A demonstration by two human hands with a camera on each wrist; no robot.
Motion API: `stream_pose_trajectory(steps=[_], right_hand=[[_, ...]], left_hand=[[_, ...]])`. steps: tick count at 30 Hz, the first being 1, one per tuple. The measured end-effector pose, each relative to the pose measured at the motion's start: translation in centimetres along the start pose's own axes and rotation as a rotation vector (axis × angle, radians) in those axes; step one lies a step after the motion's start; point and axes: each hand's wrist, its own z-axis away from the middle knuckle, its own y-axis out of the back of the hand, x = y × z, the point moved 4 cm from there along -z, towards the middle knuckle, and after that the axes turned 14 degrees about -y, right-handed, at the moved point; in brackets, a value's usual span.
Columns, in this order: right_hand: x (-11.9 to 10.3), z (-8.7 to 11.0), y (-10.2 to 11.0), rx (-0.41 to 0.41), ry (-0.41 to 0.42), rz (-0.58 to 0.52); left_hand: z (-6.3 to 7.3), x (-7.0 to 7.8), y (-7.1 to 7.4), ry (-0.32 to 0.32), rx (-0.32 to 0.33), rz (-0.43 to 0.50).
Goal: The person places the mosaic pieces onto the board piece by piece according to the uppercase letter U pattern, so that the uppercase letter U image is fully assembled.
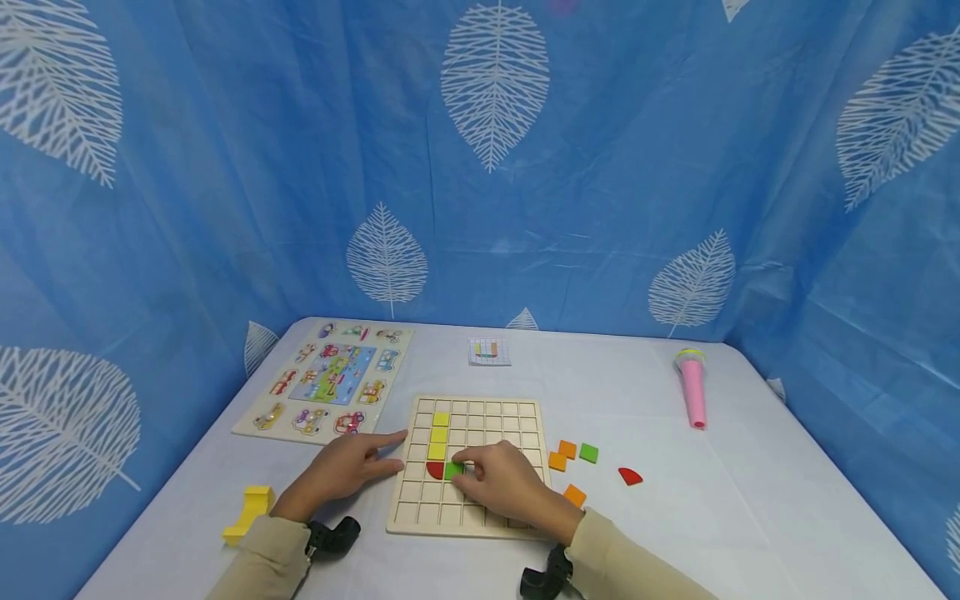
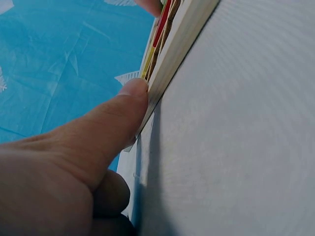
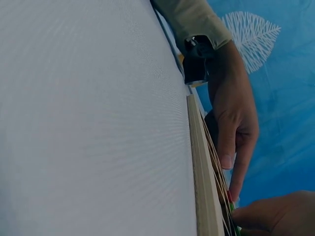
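Note:
A wooden grid board (image 1: 465, 520) lies on the table. Three yellow square tiles (image 1: 438, 435) form a column in it, with a red quarter-round tile (image 1: 435, 471) just below them. To the right of the red tile is a green square tile (image 1: 452, 472), which my right hand (image 1: 504, 481) pinches between thumb and index finger in its grid cell. My left hand (image 1: 341, 468) rests at the board's left edge, index finger and thumb stretched out against it. In the left wrist view the thumb (image 2: 115, 115) presses on the board's side.
Loose orange tiles (image 1: 557, 462), a green tile (image 1: 588, 452) and a red quarter-round (image 1: 630, 476) lie right of the board. A pattern card (image 1: 489, 352) lies behind it. A vehicle puzzle (image 1: 330, 375) is back left, a yellow block (image 1: 249, 514) front left, a pink toy microphone (image 1: 693, 390) far right.

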Motion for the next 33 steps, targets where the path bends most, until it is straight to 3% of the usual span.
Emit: stream_pose_trajectory(steps=[19,33], right_hand=[[1.0,2.7,2.0,0.088,0.018,-0.088],[4.6,4.7,4.7,0.173,-0.097,-0.056]], left_hand=[[0.1,0.2,0.0,0.001,0.001,-0.012],[0.0,0.0,0.0,0.005,0.009,-0.014]])
